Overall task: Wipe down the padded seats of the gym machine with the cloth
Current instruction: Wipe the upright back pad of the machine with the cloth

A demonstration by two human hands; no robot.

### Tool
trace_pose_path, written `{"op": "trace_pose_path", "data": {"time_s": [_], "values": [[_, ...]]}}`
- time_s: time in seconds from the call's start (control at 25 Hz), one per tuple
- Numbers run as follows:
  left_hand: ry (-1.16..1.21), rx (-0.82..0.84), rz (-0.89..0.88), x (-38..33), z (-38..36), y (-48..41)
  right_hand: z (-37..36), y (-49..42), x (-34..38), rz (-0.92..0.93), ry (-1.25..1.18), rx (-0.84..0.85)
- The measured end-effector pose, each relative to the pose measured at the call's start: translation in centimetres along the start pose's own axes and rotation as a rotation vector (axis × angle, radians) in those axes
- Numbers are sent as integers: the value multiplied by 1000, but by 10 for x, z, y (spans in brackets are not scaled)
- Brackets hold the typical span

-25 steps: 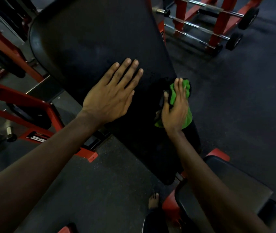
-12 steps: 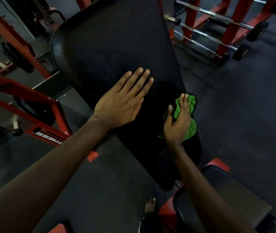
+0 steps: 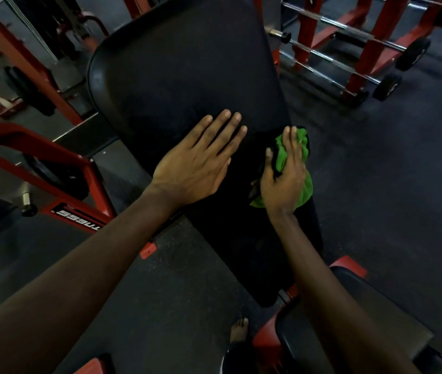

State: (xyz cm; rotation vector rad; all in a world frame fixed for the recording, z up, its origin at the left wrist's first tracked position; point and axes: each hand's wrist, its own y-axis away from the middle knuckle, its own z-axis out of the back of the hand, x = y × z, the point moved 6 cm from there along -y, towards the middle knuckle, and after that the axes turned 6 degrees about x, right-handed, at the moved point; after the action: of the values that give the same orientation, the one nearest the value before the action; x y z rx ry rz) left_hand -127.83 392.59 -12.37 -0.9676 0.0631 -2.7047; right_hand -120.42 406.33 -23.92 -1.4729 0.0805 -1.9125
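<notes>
A long black padded backrest (image 3: 184,76) of the gym machine slants from upper left to lower centre. My left hand (image 3: 201,163) lies flat on its middle, fingers straight and spread a little. At the pad's right edge my right hand (image 3: 284,182) presses a green cloth (image 3: 302,157) against the padding, fingers laid straight over the bunched fabric. A second black padded seat (image 3: 392,317) with a red bracket sits at the lower right, partly under my right forearm.
Red machine frames (image 3: 52,163) stand to the left. A red rack with chrome barbells (image 3: 349,47) is at the upper right. Dark rubber floor (image 3: 403,184) surrounds the bench. My bare foot (image 3: 238,330) shows at the bottom centre.
The view has shifted, so the pad and both hands sit lower in frame. My right hand with the cloth has slid slightly along the pad's right edge; my left hand stays flat.
</notes>
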Motion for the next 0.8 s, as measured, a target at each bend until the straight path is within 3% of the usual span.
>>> {"op": "trace_pose_path", "data": {"time_s": [0.12, 0.32, 0.52, 0.8], "values": [[4, 1, -1, -1, 0, 0, -2, -8, 16, -59, -52, -98], [-5, -23, -10, -1, 0, 0, -8, -33, 61, 112, -52, -8], [1, -22, -9, -1, -1, -1, -2, -14, 29, 146, 54, 100], [77, -96, 92, 51, 25, 32, -9, -3, 63, 18, -3, 63]]}}
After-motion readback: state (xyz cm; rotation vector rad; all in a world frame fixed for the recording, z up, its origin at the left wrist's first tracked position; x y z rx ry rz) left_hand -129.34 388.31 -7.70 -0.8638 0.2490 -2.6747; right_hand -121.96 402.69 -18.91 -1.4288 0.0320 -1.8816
